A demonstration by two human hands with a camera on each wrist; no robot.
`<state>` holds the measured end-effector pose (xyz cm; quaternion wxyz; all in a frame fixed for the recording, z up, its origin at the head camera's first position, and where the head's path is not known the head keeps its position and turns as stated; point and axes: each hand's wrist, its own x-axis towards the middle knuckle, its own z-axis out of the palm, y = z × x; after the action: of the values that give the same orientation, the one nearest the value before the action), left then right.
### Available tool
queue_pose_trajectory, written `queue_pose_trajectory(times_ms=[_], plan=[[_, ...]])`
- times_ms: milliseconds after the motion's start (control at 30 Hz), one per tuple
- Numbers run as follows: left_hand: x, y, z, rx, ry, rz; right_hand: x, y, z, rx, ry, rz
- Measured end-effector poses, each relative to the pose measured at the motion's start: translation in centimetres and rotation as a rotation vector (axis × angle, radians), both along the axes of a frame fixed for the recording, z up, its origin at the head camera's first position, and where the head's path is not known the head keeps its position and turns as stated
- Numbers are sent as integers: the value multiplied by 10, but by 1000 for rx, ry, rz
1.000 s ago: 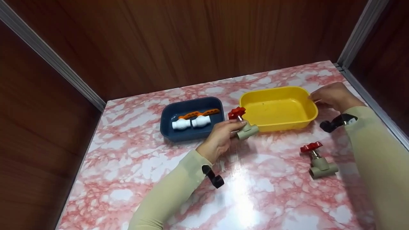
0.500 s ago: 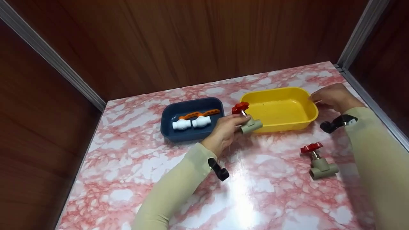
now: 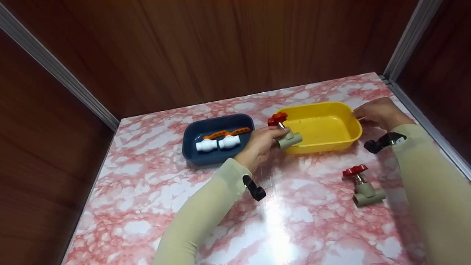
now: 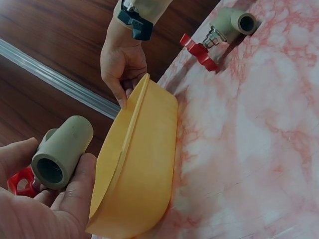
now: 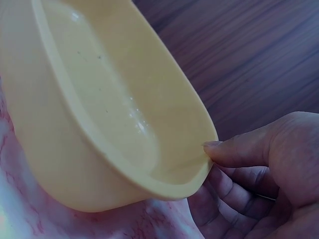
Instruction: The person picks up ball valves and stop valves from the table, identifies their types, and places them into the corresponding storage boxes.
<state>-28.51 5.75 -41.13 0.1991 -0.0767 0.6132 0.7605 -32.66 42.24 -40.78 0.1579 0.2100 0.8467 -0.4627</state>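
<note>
My left hand (image 3: 259, 145) grips a grey-green pipe valve (image 3: 290, 140) with a red handwheel, held at the left end of the yellow tub (image 3: 323, 147). In the left wrist view the valve's open pipe end (image 4: 62, 152) faces the camera between thumb and fingers. At the tub's right end my right hand (image 3: 381, 112) pinches the rim. The right wrist view shows the thumb on the inside of the wall and the curled fingers outside. Only small dark specks show on the floor of the tub (image 5: 94, 94).
A dark blue tub (image 3: 191, 156) left of the yellow one holds two white ball valves (image 3: 229, 141) with orange handles. A second grey-green valve (image 3: 368, 193) with a red handwheel lies on the marbled tabletop, near the right forearm. Wood-grain panels (image 3: 220, 48) enclose the back and sides.
My left hand has carried the valve up and slightly to the right, from in front of the yellow tub to over its left edge. The right hand keeps its hold on the rim.
</note>
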Motion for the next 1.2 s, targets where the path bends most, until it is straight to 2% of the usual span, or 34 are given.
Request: queue_pose_trajectory(times_ms=[300,533,700,933,1200], plan=[[-13,6,5,31,-66,-25,-3,-2,1,8,-12,-18],[-20,11,8,32,-84,-19,-4,-6,-1,19,90,-11],[-25,17,8,5,-78,-39,-2,-6,3,26,44,-13],[-32,24,13,-58,-93,-61,-4,-2,2,14,43,-23],[-40,28,15,-59,-115,-88,-2,-5,3,28,32,-19]])
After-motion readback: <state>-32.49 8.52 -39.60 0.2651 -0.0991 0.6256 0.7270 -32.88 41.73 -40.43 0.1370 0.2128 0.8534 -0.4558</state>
